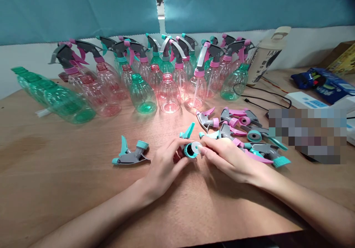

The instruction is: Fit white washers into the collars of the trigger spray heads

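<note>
My left hand (169, 157) is closed around a spray trigger head (189, 129), grey with a teal lever, its open teal collar facing up toward me. Between the thumb and fingers of my right hand (226, 155) is a small white washer (196, 147), held right at the collar's edge. Whether the washer touches the collar, I cannot tell. A second teal and grey trigger head (131, 153) lies on the wood to the left of my left hand. Just beyond my right hand is a loose heap of pink and teal trigger heads (227, 129), partly hidden by that hand.
Rows of clear pink bottles (169, 96) and green bottles (144, 96) stand at the back, several topped with trigger heads. At the right are a pale tumbler (267, 53), a black cable (266, 94), a blue packet (327, 83) and a blurred-out patch (307, 135).
</note>
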The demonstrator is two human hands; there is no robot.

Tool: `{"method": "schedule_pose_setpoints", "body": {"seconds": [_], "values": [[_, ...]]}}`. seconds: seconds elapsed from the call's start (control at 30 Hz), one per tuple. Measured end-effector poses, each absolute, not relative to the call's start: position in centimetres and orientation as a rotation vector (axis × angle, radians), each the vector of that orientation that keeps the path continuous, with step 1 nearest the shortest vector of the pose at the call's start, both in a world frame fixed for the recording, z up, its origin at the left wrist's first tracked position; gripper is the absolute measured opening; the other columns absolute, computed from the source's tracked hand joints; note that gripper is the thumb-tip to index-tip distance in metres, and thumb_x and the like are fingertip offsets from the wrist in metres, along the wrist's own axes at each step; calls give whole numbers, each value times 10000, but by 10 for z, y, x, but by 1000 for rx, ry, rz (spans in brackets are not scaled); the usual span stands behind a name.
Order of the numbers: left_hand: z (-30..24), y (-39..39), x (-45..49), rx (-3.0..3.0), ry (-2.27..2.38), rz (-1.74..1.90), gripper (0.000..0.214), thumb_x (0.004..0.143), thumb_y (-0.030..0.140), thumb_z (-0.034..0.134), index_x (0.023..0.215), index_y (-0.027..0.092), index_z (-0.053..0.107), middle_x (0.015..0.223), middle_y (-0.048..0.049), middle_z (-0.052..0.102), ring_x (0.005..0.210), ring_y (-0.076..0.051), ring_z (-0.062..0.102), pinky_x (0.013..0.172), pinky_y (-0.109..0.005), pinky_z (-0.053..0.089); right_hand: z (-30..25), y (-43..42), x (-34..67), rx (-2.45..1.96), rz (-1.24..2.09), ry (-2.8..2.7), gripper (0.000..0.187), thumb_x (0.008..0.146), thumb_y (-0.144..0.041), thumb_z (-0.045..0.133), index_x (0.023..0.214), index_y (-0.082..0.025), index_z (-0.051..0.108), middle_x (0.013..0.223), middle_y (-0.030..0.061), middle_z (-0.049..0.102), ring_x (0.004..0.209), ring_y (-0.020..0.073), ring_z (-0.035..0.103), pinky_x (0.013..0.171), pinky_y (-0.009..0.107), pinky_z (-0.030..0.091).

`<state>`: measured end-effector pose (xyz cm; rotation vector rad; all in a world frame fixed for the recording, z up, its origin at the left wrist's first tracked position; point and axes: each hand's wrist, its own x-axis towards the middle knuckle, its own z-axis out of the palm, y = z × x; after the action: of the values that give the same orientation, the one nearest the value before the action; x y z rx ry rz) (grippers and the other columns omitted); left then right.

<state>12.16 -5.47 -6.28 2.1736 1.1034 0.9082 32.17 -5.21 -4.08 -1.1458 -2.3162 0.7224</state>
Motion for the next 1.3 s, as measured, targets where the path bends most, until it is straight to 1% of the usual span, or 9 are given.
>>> {"method": "schedule_pose_setpoints", "body": {"seconds": [0.1, 0.17, 0.37, 0.6, 0.67, 0.8, 0.93, 1.07, 1.3], "values": [[-64, -55, 121, 2202, 1085, 905, 290, 835, 78, 605, 1099, 196, 579, 906, 7, 620, 693, -108, 557, 627, -222, 480, -41, -52, 322, -1094, 800, -2345, 261, 976, -261, 330, 761, -188, 458, 699, -4, 522, 594, 113, 452, 580, 237, 337], [-64, -55, 120, 2224, 1066, 905, 284, 842, 81, 594, 1104, 190, 578, 924, 1, 630, 681, -102, 559, 624, -220, 487, -43, -52, 321, -1081, 804, -2359, 261, 969, -258, 351, 757, -184, 484, 688, -6, 521, 594, 113, 446, 582, 241, 331], [-63, -55, 120, 2271, 1015, 915, 283, 857, 87, 574, 1117, 200, 580, 933, -6, 627, 718, -111, 576, 628, -218, 500, -49, -51, 320, -1032, 702, -2285, 301, 917, -235, 448, 622, -181, 416, 549, -53, 405, 499, 73, 356, 505, 214, 256], [-65, -54, 120, 2266, 1011, 929, 316, 839, 64, 603, 1124, 199, 577, 921, 7, 625, 692, -95, 571, 621, -201, 493, -49, -52, 319, -1039, 539, -2215, 292, 868, -195, 507, 598, -181, 399, 521, -68, 384, 466, 54, 346, 476, 194, 248], [-65, -55, 120, 2270, 1001, 938, 312, 842, 61, 598, 1120, 200, 574, 938, 7, 626, 688, -90, 568, 619, -196, 490, -50, -52, 319, -1014, 518, -2179, 246, 854, -196, 537, 638, -184, 421, 542, -73, 398, 472, 52, 354, 478, 187, 261], [-64, -54, 120, 2280, 995, 944, 315, 848, 54, 584, 1126, 201, 564, 956, 4, 621, 675, -83, 560, 609, -189, 485, -51, -53, 321, -1009, 559, -2137, 95, 808, -163, 579, 805, -186, 487, 574, -90, 409, 480, 54, 374, 474, 174, 283], [-64, -55, 119, 2293, 1012, 922, 309, 855, 59, 565, 1130, 201, 560, 941, -4, 609, 708, -99, 573, 603, -193, 491, -50, -55, 321, -1006, 543, -2180, 130, 784, -128, 568, 902, -175, 542, 565, -97, 403, 473, 57, 383, 473, 180, 281], [-64, -56, 119, 2291, 1022, 906, 316, 858, 63, 561, 1140, 205, 557, 963, -13, 603, 737, -108, 584, 617, -199, 501, -50, -54, 321, -1001, 510, -2193, 123, 787, -134, 555, 904, -169, 564, 561, -93, 421, 470, 56, 394, 480, 183, 293], [-64, -56, 118, 2335, 1039, 895, 330, 872, 69, 556, 1172, 207, 553, 949, -16, 592, 773, -127, 591, 669, -229, 513, -51, -53, 321, -1045, 509, -2236, 187, 779, -144, 565, 964, -172, 582, 551, -95, 437, 472, 61, 413, 489, 189, 298]]}}
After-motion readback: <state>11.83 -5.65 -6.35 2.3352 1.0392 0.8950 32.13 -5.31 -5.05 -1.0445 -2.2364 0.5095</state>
